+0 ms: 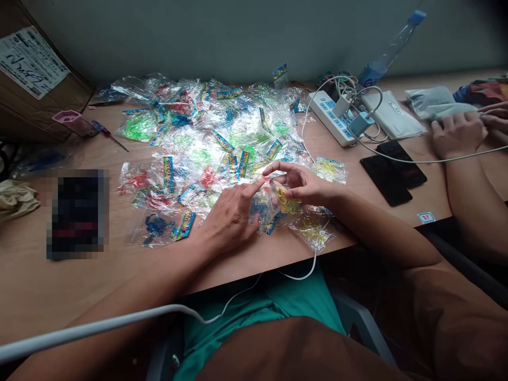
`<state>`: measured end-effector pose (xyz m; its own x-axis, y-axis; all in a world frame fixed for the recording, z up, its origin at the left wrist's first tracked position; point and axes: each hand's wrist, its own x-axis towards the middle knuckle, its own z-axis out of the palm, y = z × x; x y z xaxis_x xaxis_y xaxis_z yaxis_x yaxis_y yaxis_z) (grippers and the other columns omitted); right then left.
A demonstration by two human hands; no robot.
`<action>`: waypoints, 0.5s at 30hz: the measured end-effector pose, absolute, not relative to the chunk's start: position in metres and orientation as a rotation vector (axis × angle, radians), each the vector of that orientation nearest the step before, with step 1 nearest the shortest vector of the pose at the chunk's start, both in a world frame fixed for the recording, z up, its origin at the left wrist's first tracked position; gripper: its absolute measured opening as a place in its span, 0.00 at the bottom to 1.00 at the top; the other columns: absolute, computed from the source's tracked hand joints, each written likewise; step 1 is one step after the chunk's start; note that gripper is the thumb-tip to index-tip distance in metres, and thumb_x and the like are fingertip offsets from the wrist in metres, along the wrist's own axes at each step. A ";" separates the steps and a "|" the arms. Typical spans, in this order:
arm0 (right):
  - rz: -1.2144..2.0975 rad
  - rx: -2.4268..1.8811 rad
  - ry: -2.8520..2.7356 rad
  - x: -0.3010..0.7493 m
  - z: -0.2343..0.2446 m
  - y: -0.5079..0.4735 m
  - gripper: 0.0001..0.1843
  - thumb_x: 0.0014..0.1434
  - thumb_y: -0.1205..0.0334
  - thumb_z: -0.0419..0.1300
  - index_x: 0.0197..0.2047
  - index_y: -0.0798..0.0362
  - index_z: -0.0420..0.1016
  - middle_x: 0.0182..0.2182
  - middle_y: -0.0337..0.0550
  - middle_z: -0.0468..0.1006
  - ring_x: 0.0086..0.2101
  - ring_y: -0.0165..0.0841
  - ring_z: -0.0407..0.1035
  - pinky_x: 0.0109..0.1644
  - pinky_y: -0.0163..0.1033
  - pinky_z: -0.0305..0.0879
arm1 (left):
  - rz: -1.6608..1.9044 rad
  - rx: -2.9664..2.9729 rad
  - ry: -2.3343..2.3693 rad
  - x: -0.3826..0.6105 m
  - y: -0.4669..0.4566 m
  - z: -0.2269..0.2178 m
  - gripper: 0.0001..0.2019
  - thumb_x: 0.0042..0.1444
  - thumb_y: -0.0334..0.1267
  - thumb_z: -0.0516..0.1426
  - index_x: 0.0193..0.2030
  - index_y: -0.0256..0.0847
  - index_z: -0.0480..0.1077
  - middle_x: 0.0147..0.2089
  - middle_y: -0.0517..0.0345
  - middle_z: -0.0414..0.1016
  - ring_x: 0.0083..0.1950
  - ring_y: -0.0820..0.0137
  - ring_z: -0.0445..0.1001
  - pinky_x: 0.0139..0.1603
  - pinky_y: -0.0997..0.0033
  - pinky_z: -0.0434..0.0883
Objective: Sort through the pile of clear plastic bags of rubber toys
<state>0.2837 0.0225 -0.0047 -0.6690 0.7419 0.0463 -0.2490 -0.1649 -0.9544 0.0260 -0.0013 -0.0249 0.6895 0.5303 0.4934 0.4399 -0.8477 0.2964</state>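
Observation:
My right hand (304, 184) pinches a small clear bag of thin yellow bands (288, 202) between thumb and fingers. Its index finger reaches left, almost meeting the tip of my left index finger. My left hand (235, 212) is open beside that bag, index finger stretched out and thumb apart; I cannot tell whether it touches the plastic. Beneath and beyond both hands spreads a pile of clear packets (206, 153) with colourful header strips, holding green, red, blue and yellow contents. One blue packet (156, 226) lies left of my left wrist, and a yellow packet (311, 233) lies below my right hand.
A power strip (331, 117) with chargers and cables stands back right, near a tilted bottle (391, 50). Two phones (387, 180) lie right, beside another person's hands (460, 132). Left are a carton (35, 79), a screwdriver (109, 135) and a blurred-out dark device (79, 214).

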 end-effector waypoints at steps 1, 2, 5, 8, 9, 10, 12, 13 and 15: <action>1.901 -0.587 -1.389 0.283 -0.004 0.022 0.33 0.52 0.55 0.80 0.57 0.51 0.73 0.36 0.38 0.80 0.33 0.28 0.76 0.39 0.33 0.73 | 0.874 2.758 0.809 0.026 -0.001 -0.025 0.43 0.63 0.31 0.59 0.79 0.43 0.38 0.63 0.39 0.72 0.60 0.53 0.75 0.56 0.48 0.75; 1.896 -0.594 -1.352 0.282 -0.004 0.022 0.32 0.52 0.57 0.80 0.55 0.51 0.72 0.35 0.36 0.79 0.32 0.26 0.75 0.37 0.31 0.72 | 0.872 2.770 0.825 0.026 -0.001 -0.026 0.43 0.63 0.31 0.58 0.78 0.42 0.38 0.63 0.39 0.72 0.59 0.53 0.75 0.56 0.48 0.75; 1.896 -0.609 -1.321 0.282 -0.004 0.021 0.29 0.53 0.61 0.79 0.53 0.51 0.71 0.35 0.34 0.75 0.30 0.23 0.71 0.33 0.28 0.71 | 0.874 2.800 0.871 0.026 -0.001 -0.026 0.43 0.62 0.30 0.58 0.78 0.39 0.38 0.62 0.38 0.72 0.59 0.52 0.75 0.55 0.48 0.75; 1.959 -0.585 -1.359 0.284 -0.004 0.021 0.28 0.54 0.62 0.78 0.53 0.51 0.70 0.38 0.35 0.75 0.29 0.23 0.72 0.31 0.29 0.72 | 0.872 2.808 0.919 0.025 -0.002 -0.024 0.42 0.62 0.31 0.58 0.77 0.38 0.39 0.60 0.38 0.73 0.58 0.52 0.74 0.55 0.48 0.75; 1.979 -0.572 -1.378 0.285 -0.004 0.021 0.28 0.54 0.63 0.78 0.53 0.51 0.70 0.39 0.36 0.75 0.29 0.23 0.72 0.31 0.28 0.72 | 0.868 2.804 0.932 0.025 -0.002 -0.023 0.41 0.62 0.32 0.58 0.77 0.38 0.40 0.59 0.39 0.74 0.58 0.52 0.74 0.55 0.48 0.74; 1.994 -0.558 -1.399 0.285 -0.003 0.021 0.27 0.55 0.65 0.78 0.52 0.52 0.71 0.40 0.37 0.76 0.30 0.23 0.73 0.31 0.28 0.71 | 0.864 2.802 0.942 0.025 -0.003 -0.022 0.41 0.62 0.32 0.58 0.77 0.38 0.40 0.59 0.39 0.74 0.58 0.52 0.74 0.56 0.47 0.73; 2.011 -0.538 -1.450 0.286 -0.001 0.020 0.25 0.55 0.67 0.77 0.52 0.53 0.72 0.42 0.39 0.77 0.30 0.21 0.72 0.32 0.26 0.70 | 0.860 2.800 0.956 0.024 -0.003 -0.020 0.41 0.62 0.32 0.58 0.77 0.38 0.40 0.59 0.39 0.74 0.57 0.52 0.74 0.56 0.48 0.73; 2.016 -0.522 -1.476 0.286 0.000 0.020 0.24 0.56 0.67 0.77 0.52 0.54 0.72 0.42 0.40 0.78 0.29 0.20 0.71 0.32 0.26 0.69 | 0.862 2.802 0.961 0.024 -0.004 -0.020 0.41 0.62 0.31 0.58 0.77 0.38 0.40 0.59 0.39 0.74 0.57 0.53 0.74 0.56 0.48 0.72; 2.028 -0.501 -1.525 0.286 0.001 0.019 0.25 0.57 0.66 0.76 0.54 0.54 0.73 0.45 0.42 0.78 0.28 0.18 0.68 0.30 0.25 0.66 | 0.871 2.806 0.962 0.023 -0.004 -0.019 0.41 0.63 0.31 0.58 0.77 0.37 0.40 0.59 0.39 0.74 0.56 0.54 0.74 0.56 0.49 0.72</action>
<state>0.2859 0.0194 0.0014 -0.7803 0.6247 0.0300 -0.2023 -0.2068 -0.9572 0.0235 -0.0039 -0.0191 0.6479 0.5784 0.4957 0.5503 -0.8053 0.2204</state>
